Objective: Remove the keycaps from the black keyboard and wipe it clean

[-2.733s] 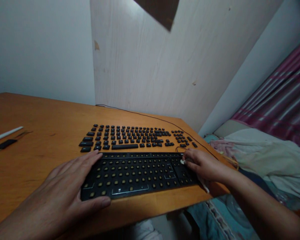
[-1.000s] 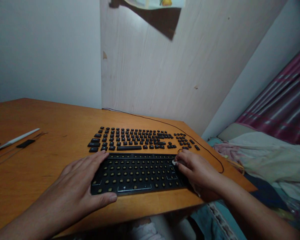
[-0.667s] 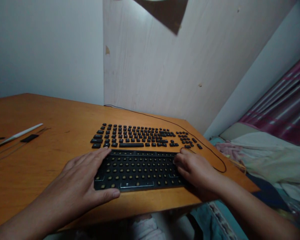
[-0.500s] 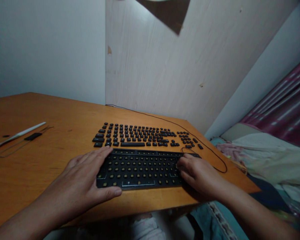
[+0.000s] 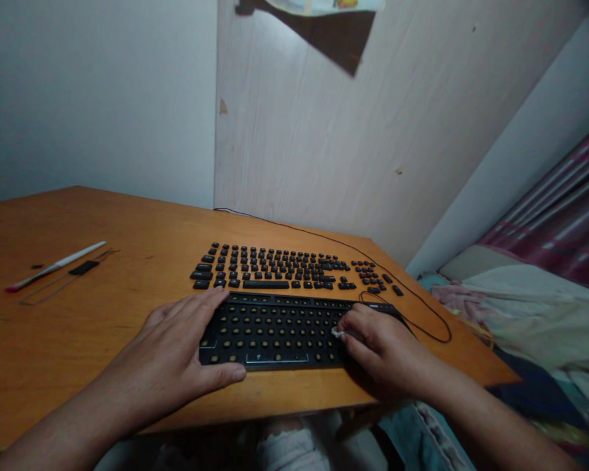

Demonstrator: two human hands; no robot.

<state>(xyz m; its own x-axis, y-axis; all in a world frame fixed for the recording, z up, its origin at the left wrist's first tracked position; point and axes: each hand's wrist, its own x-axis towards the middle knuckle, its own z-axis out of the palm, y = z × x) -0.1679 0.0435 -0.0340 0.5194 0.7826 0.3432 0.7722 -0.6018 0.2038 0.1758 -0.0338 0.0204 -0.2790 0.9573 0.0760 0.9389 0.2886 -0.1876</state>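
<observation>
A black keyboard base [image 5: 271, 332] with its keycaps off lies flat on the table in front of me. My left hand [image 5: 179, 343] grips its left end, thumb along the near edge and fingers at the far corner. Pinched in the fingers of my right hand [image 5: 375, 335] is a small crumpled white piece, like tissue [image 5: 338, 333]. That hand rests over the right part of the base and hides some of it. Just behind the base, loose black keycaps [image 5: 269, 267] are laid out in keyboard order, with the long spacebar [image 5: 266, 285] in the front row.
On the left of the wooden table [image 5: 103, 340] lie a white-handled brush [image 5: 78, 254] and a wire tool with a black middle [image 5: 84, 267]. A black cable [image 5: 319, 230] runs behind the keycaps and loops at the right. Bedding [image 5: 535, 288] is beyond the right edge.
My right hand has shifted slightly left over the base, and the white piece in its fingers now shows. My left hand keeps its hold. The whole view has shifted a little.
</observation>
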